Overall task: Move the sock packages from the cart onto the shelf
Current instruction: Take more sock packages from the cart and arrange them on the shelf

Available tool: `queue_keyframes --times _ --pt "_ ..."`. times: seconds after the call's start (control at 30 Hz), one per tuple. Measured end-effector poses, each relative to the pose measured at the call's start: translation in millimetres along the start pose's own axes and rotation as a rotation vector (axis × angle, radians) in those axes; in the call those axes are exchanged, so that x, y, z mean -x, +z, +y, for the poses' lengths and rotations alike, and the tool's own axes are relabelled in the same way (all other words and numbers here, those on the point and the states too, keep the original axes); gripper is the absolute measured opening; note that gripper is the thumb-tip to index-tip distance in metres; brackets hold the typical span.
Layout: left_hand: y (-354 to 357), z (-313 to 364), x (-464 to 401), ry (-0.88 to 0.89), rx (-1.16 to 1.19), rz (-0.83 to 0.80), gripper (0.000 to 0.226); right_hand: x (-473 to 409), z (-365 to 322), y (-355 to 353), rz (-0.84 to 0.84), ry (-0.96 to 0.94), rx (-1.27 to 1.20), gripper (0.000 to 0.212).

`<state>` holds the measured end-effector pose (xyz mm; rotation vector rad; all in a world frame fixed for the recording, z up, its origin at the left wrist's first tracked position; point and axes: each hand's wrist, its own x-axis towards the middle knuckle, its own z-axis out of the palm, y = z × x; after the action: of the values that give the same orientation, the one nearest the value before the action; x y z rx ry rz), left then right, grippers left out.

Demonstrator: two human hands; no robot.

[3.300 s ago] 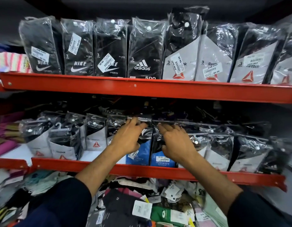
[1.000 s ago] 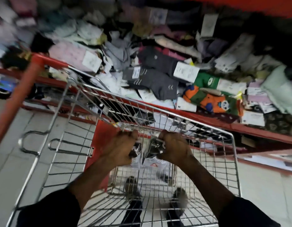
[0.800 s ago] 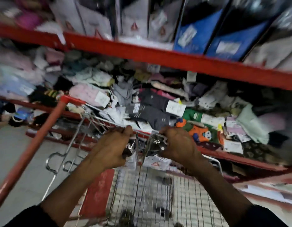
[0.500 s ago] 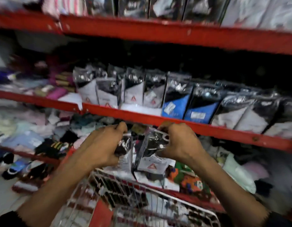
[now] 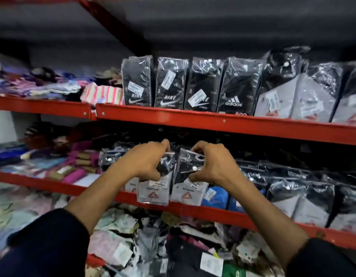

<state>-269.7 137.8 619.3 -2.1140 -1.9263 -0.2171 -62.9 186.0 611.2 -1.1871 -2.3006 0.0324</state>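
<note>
Sock packages, one clamped in left hand (image 5: 147, 162) grip (image 5: 153, 188), one in right hand (image 5: 212, 164) grip (image 5: 188, 184), upright, side by side, just before the middle shelf front edge (image 5: 105, 191).

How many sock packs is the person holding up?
2. The left hand holds one sock pack, the right hand holds the other sock pack, side by side before the middle shelf. More could hide behind them.

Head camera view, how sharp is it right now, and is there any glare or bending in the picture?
Head view: hands and the two held sock packages fairly sharp; edges and bottom smeared by blur; glare on the upper shelf packs; the red shelf rail bows from wide-angle distortion.
</note>
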Motion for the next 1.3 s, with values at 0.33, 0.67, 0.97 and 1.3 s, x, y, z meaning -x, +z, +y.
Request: queue_keyframes --times 0.33,0.67,0.97,1.3 --pt "14 -22 -61 0.015 0.088 -0.016 0.084 -59 8 16 -0.05 0.014 0.005 0.068" --pt "18 -22 -85 0.004 0.186 -0.115 0.084 -71 26 44 -0.149 0.061 0.032 0.082" --pt "33 -20 -90 -0.001 0.208 -0.124 0.083 -72 28 51 -0.221 0.108 0.083 0.07" --pt "85 -32 -85 0.024 0.276 -0.112 0.078 -64 24 73 -0.217 0.059 0.227 0.037"
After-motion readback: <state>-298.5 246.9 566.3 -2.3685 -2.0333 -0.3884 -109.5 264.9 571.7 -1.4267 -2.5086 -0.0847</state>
